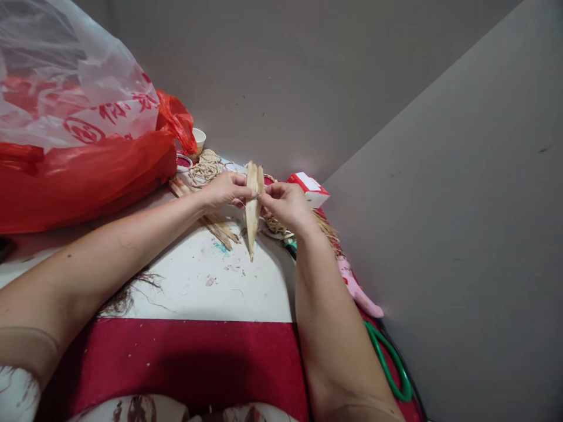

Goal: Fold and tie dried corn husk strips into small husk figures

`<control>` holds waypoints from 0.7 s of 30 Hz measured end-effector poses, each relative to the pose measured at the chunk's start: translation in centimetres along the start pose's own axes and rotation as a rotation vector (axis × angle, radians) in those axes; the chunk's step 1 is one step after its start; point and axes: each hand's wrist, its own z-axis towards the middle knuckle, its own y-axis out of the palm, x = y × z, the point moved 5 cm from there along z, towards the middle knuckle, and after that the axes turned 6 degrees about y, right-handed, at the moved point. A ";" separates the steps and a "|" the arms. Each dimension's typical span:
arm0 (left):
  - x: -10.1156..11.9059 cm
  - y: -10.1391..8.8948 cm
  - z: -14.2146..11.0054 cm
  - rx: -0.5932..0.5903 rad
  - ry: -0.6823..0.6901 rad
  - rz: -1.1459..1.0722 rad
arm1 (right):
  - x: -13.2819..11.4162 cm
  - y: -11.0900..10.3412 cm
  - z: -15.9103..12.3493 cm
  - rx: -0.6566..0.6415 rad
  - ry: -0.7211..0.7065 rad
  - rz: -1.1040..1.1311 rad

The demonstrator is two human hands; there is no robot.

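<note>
Over the white board, both hands meet at a pale, dried husk-like strip that hangs upright and tapers to a point at its lower end. My left hand pinches it from the left, thumb across its middle. From the right, my right hand has its thumb and fingertips closed at the same spot, where the strip looks gathered or tied. A thin thread may be there, too fine to be sure. More dry brown strips lie on the board under my left hand. Behind it sits a coil of braided cord.
Red and white plastic bags bulge at the left, beside a white cup. A red-and-white box stands behind my right hand. Along the grey wall lie a pink object and a green handle. Dark fibres lie near my left forearm.
</note>
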 end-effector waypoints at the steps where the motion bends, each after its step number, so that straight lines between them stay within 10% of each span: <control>1: 0.0 0.0 0.0 -0.001 -0.001 -0.013 | 0.2 -0.1 0.1 0.020 0.006 0.002; 21: 0.4 -1.2 0.2 0.020 -0.067 -0.371 | 3.2 -5.7 2.3 0.242 0.092 0.716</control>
